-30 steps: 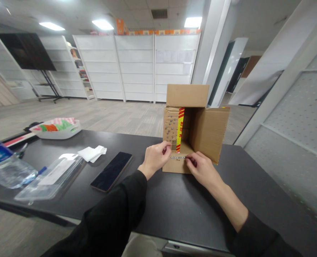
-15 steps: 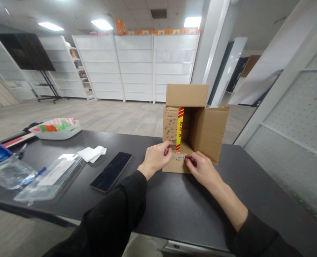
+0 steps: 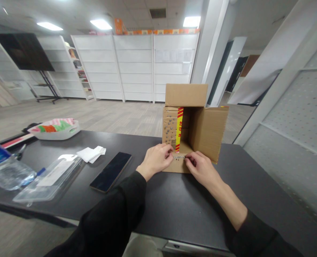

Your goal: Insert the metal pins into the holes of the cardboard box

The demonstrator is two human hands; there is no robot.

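Note:
A cardboard box (image 3: 211, 132) stands on its side with its opening towards me. A row of small round silvery pieces (image 3: 178, 157) lies on its lower flap (image 3: 176, 166), beside a few tiny dark specks. My left hand (image 3: 157, 159) is at the left end of the row, fingers drawn together. At the right end, my right hand (image 3: 199, 165) pinches with thumb and index finger. Whatever sits between the fingertips of either hand is too small to make out. More small grey round pieces (image 3: 170, 123) are scattered over the left flap, next to red-and-yellow tape (image 3: 179, 130).
Left on the dark table (image 3: 169, 210) lie a phone (image 3: 111, 171), folded white tissue (image 3: 92, 154), a clear plastic case (image 3: 49, 178) and a water bottle (image 3: 8, 169). Farther back is a white tray (image 3: 56, 133) with colourful packets. A perforated panel (image 3: 297, 125) rises at the right.
My left hand has lowered slightly and its fingers have come to the left end of the row. The right hand stays at the right end.

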